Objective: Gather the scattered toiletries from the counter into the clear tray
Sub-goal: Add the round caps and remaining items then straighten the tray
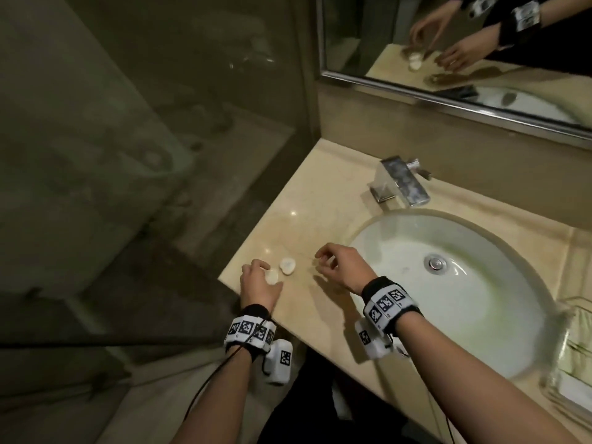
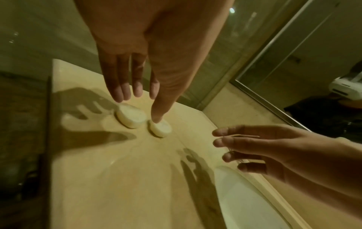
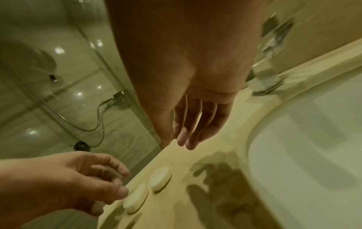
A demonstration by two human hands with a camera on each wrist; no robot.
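Left hand (image 1: 258, 285) over two soaps (image 1: 280, 270)

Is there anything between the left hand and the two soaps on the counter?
No. The left hand is right over the two soaps, its thumb touching one. Nothing visible lies between them.

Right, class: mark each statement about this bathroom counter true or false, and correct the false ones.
1. Two round white soaps lie on the counter. True.
2. The soaps lie inside the basin. False: they lie on the counter, left of the sink.
3. The left hand touches the nearer soap with its thumb. True.
4. The right hand rests on the tap. False: it hovers over the counter beside the soaps, away from the faucet.
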